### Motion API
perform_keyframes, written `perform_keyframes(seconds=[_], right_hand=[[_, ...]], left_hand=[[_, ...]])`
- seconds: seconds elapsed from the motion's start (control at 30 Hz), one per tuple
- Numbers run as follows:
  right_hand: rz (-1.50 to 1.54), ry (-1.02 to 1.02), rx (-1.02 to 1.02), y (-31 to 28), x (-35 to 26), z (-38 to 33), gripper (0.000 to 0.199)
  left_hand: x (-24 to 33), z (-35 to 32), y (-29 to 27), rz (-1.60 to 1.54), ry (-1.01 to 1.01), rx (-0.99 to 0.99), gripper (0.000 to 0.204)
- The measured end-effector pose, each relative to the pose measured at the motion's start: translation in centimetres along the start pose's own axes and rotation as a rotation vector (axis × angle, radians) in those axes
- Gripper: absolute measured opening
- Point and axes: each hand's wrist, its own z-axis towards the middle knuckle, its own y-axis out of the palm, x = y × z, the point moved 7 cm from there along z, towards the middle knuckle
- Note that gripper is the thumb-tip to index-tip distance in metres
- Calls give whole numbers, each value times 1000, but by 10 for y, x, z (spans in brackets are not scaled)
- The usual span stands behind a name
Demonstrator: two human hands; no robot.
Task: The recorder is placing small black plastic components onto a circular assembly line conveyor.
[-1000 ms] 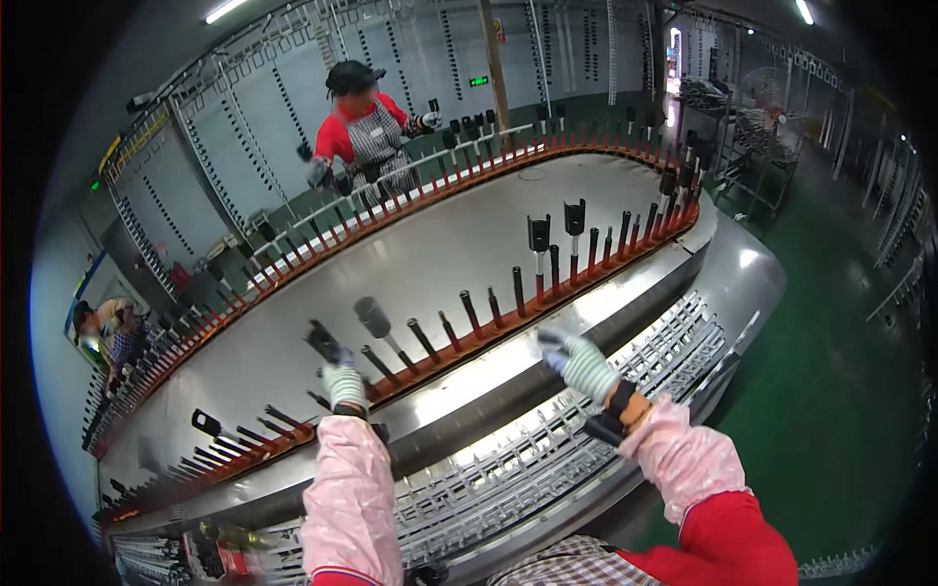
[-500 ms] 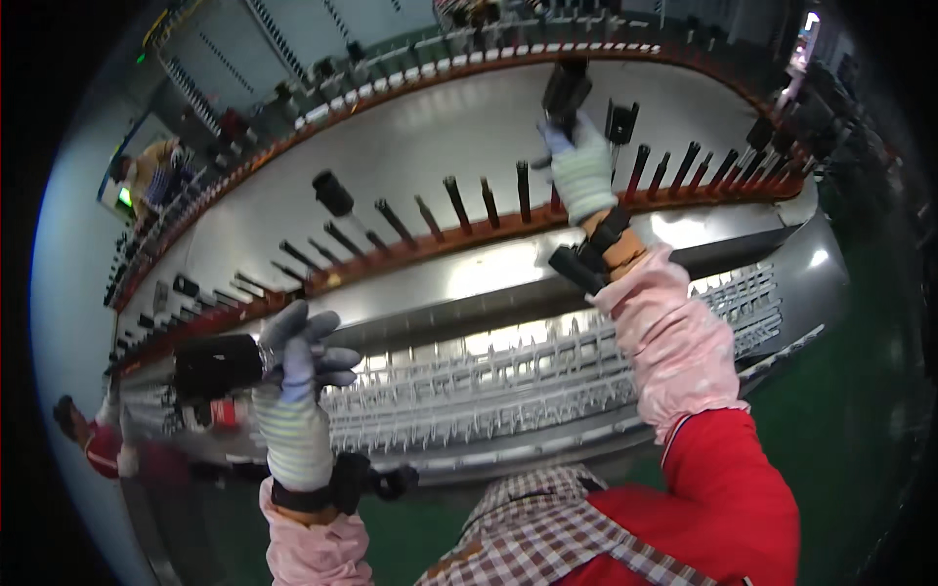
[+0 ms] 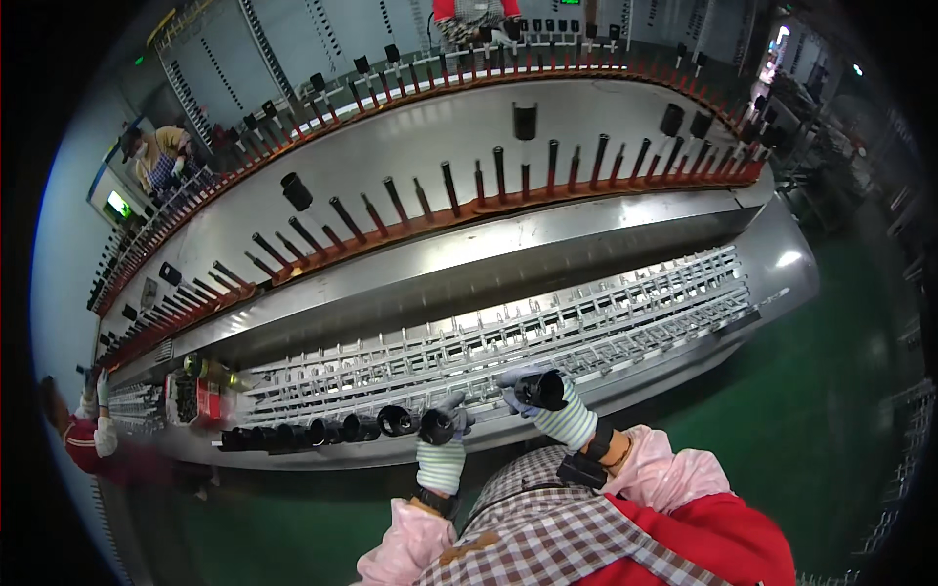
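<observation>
Seen from my remote post, the right hand grips a black cup by the rack, fingers partly hidden. The left hand curls around another cup, ending the row; how firmly, I cannot tell. A co-worker is cropped above.

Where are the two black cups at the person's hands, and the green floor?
Black cup (image 3: 549,390) at the right hand (image 3: 564,418): head view, on its mouth.
Other black cup (image 3: 437,427) at the left hand (image 3: 443,454): head view, on its mouth.
Green floor (image 3: 821,361): head view, stretch at right.
</observation>
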Motion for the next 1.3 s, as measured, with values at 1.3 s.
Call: perform_keyframes(seconds=[1.3], right_hand=[[-528, -45, 785, -441, -15, 121, 43]], left_hand=[[107, 308, 224, 333, 52, -36, 37]])
